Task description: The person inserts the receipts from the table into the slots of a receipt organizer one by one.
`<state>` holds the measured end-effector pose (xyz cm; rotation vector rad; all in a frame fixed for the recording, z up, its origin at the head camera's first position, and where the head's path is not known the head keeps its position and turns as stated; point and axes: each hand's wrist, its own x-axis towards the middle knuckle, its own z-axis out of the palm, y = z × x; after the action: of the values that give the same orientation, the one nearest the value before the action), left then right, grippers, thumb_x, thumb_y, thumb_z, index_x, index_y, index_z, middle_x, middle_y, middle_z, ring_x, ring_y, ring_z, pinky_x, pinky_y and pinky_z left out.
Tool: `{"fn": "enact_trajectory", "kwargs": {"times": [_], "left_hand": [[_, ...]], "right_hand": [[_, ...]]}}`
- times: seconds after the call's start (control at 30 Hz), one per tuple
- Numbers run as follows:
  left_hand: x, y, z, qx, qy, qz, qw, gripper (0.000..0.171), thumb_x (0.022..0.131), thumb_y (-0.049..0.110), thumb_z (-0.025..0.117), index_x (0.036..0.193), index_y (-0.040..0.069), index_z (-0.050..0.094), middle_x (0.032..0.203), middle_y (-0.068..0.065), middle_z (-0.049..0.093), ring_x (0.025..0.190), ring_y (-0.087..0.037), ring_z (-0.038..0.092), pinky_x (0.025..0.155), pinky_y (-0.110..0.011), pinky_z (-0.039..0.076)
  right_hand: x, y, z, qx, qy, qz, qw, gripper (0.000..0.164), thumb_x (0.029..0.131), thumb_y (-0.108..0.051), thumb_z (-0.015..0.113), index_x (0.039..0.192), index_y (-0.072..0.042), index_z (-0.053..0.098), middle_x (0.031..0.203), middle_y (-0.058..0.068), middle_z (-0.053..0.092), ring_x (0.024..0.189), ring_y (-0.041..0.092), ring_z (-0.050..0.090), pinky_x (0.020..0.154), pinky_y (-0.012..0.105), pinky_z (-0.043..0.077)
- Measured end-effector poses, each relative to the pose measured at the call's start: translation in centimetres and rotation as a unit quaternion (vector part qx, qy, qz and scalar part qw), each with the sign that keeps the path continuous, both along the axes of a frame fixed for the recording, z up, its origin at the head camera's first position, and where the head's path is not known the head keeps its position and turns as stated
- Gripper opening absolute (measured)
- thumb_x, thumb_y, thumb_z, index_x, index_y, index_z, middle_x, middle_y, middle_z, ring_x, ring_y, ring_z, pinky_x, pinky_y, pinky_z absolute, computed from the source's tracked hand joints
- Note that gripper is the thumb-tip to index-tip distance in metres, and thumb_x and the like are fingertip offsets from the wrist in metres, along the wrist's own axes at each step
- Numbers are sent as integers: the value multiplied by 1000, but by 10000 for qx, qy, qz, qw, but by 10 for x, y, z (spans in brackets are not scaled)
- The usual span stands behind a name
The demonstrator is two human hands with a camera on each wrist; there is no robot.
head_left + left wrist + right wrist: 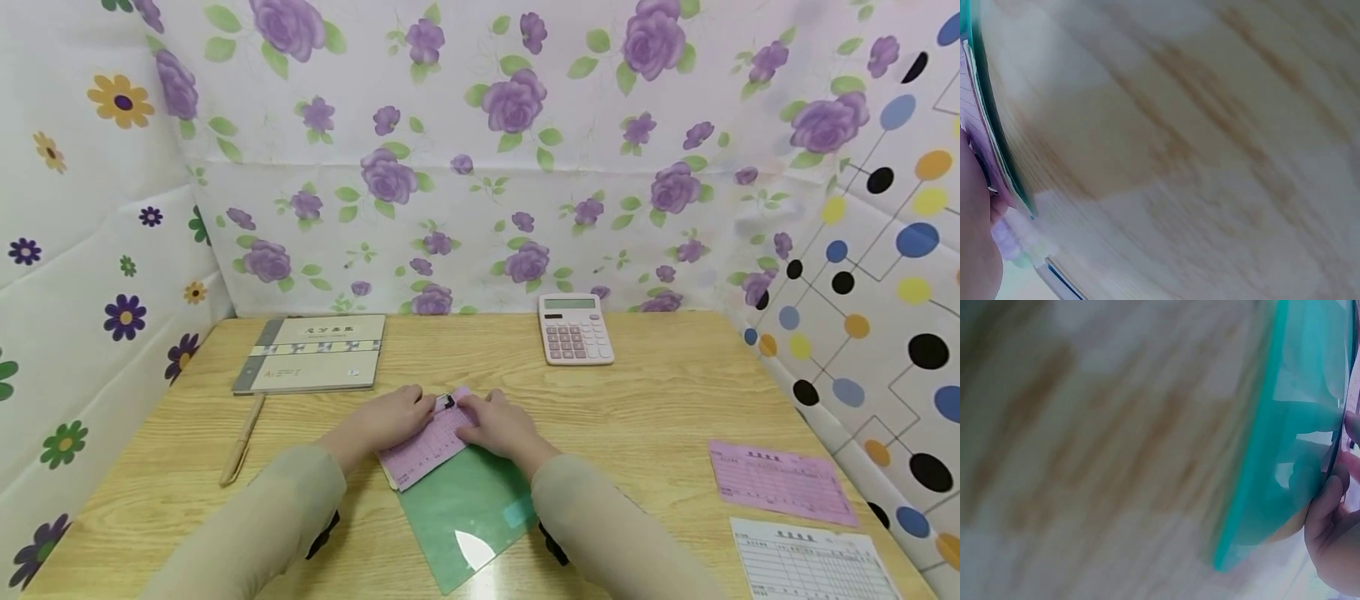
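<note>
A green translucent plastic board point(465, 508), glossy in the light, lies at a slant in front of me. Over its upper left part is a pink printed form point(427, 454), with other paper edges showing below it. At the form's top sits a black and silver clip point(446, 402). My left hand point(401, 417) grips the form's upper left edge beside the clip; its fingertips are partly hidden. From the other side, my right hand point(501, 427) pinches the form near the clip. In the right wrist view, the right fingers point(1329, 506) meet the board's edge.
An account book point(318, 354) lies at the back left, with a tan pen point(243, 442) in front of it. A pink calculator point(576, 329) is by the back wall. One pink form point(780, 483) and one white form point(813, 558) lie at the right.
</note>
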<state>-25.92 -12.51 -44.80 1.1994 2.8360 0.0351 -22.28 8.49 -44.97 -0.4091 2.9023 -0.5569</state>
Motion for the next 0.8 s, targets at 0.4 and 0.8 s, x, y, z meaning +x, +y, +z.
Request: {"fn": "enact_trajectory", "kwargs": {"times": [0.4,0.8], "left_hand": [[3,-1,-10,277,520,163,9981,32,98,29,47,124,10,53,91,-3,47,79,-17,48,68,-33,47],[2,-7,-21,456,712,189,9962,34,99,31,46,127,13,52,94,-4,46,81,-17,47,71,-32,46]], "right_hand": [[-4,10,-4,-423,72,154,9990,54,86,-43,65,134,-21,53,109,14,52,85,24,53,74,40,45],[0,60,9,-898,-401,341,9946,46,90,-30,64,131,-13,54,94,3,54,84,15,49,73,35,43]]}}
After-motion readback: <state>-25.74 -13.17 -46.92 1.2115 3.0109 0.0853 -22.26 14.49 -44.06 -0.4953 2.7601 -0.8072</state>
